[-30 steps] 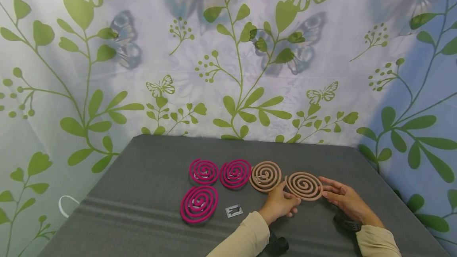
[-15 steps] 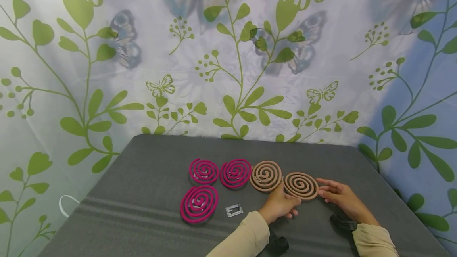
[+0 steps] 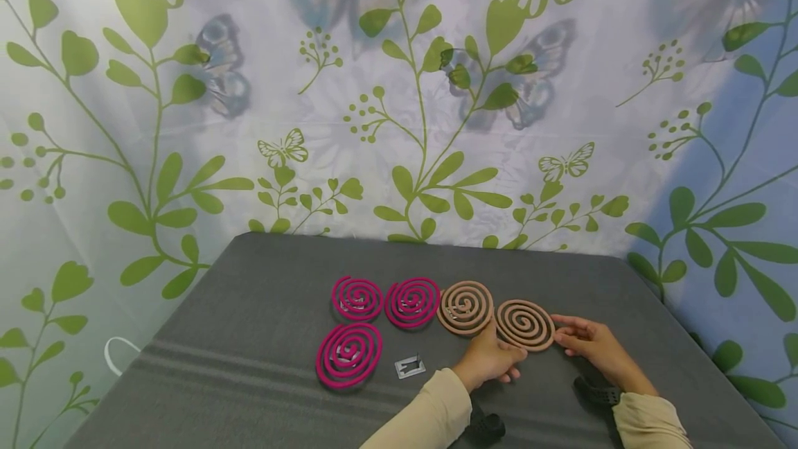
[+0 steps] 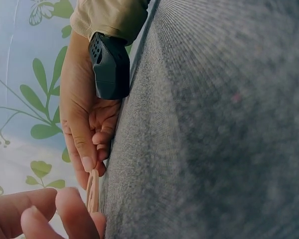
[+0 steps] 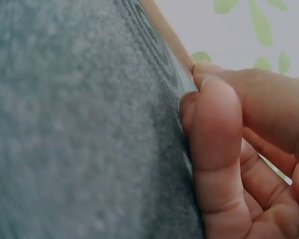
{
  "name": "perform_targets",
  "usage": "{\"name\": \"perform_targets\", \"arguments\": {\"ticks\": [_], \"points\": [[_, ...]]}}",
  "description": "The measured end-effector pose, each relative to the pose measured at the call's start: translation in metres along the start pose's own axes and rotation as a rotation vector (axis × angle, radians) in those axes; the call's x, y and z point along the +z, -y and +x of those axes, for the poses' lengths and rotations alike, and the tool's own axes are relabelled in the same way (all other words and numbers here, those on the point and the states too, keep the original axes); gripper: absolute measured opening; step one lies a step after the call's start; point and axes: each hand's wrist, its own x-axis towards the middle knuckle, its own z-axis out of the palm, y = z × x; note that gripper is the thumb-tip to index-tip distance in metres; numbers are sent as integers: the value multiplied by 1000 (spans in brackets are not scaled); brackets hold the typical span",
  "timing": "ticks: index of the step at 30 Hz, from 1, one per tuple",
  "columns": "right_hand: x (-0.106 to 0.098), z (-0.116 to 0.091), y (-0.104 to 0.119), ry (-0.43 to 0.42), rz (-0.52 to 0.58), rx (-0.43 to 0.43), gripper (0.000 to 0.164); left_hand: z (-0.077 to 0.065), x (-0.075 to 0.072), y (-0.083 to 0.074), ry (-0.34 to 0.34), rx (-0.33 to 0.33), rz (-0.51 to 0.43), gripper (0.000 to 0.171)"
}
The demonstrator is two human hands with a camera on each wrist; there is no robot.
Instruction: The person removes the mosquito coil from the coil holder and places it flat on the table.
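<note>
A tan mosquito coil [image 3: 525,325] is held low over the table between both hands. My left hand [image 3: 488,359] grips its left and near rim, the index finger reaching into the gap beside a second tan coil [image 3: 466,307] on a metal stand. At the right rim, my right hand [image 3: 589,345] pinches the coil between thumb and fingers. Seen edge-on in the left wrist view, the held coil [image 4: 92,191] runs flat between the two hands. Left of the hands, a loose metal coil stand [image 3: 409,366] lies on the grey table.
Pink mosquito coils rest on metal stands to the left: one at back left [image 3: 357,299], one at back centre [image 3: 412,303] and one in front [image 3: 349,355]. The grey table [image 3: 249,338] ends against a leaf-and-butterfly curtain [image 3: 337,102]. A white loop [image 3: 112,359] shows beyond the left edge.
The held tan coil has shifted slightly left and settled lower beside the other tan coil. My right hand has moved left with it; my left hand has stayed nearly in place.
</note>
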Motion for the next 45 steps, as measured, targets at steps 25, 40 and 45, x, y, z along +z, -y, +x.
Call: {"name": "perform_targets", "arguments": {"ticks": [25, 40, 45], "points": [[-4, 3, 3, -13, 183, 72, 53, -2, -16, -18, 225, 149, 303, 59], [-2, -1, 27, 75, 374, -108, 36, -12, -61, -55, 411, 300, 313, 49], [1, -3, 41, 73, 361, -134, 45, -17, -71, -66, 407, 336, 273, 43]]}}
